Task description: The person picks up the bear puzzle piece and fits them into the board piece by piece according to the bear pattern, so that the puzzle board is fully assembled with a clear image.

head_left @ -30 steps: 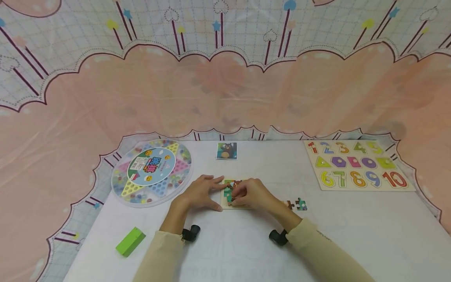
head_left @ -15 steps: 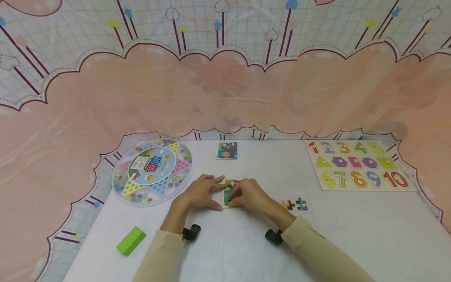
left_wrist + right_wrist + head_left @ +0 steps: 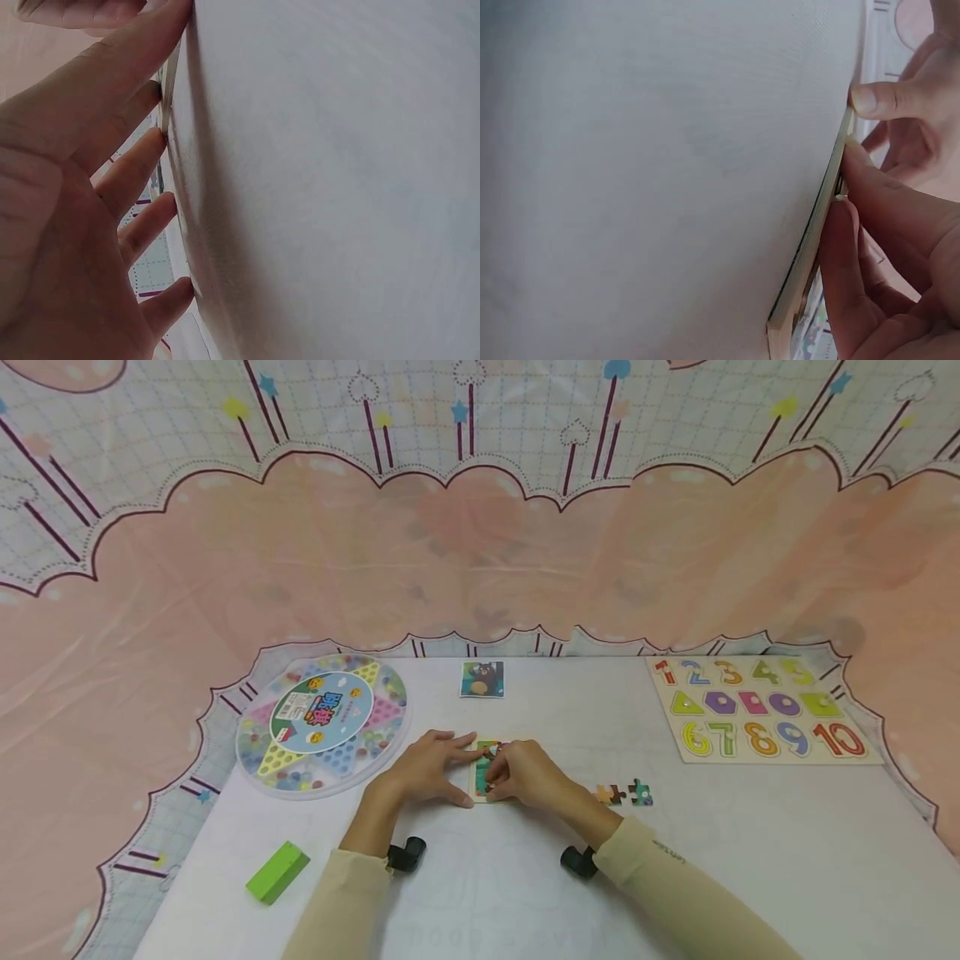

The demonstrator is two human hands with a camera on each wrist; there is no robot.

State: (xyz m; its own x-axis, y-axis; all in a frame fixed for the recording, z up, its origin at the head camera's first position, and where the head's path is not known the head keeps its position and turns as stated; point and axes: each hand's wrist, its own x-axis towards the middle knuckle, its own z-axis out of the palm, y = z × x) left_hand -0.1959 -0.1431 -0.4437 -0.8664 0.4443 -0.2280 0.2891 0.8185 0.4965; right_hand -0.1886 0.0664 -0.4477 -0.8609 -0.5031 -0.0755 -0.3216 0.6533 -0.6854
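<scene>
A small wooden jigsaw board (image 3: 474, 787) lies on the white table, with bright picture pieces in its left part. My left hand (image 3: 423, 768) steadies its left side, fingers spread and thumb tip at the near corner. Over the board, my right hand (image 3: 534, 774) has thumb and fingertips together on a puzzle piece (image 3: 490, 787), low at the board's surface. That hand hides the board's right part. In the right wrist view, the thumb and a finger (image 3: 840, 240) meet right at the board's edge (image 3: 810, 247). Loose puzzle pieces (image 3: 641, 792) lie to the right, partly behind the forearm.
A bear picture card (image 3: 482, 680) lies behind the jigsaw board. At the back left is a round Chinese checkers set (image 3: 322, 714); at the back right, a number and shape board (image 3: 780, 743). A green block (image 3: 277, 872) sits at the front left.
My right hand has shifted slightly left and lowered the green piece into the board's lower left area. The right forearm has moved left, uncovering more loose pieces. My left hand stays in place.
</scene>
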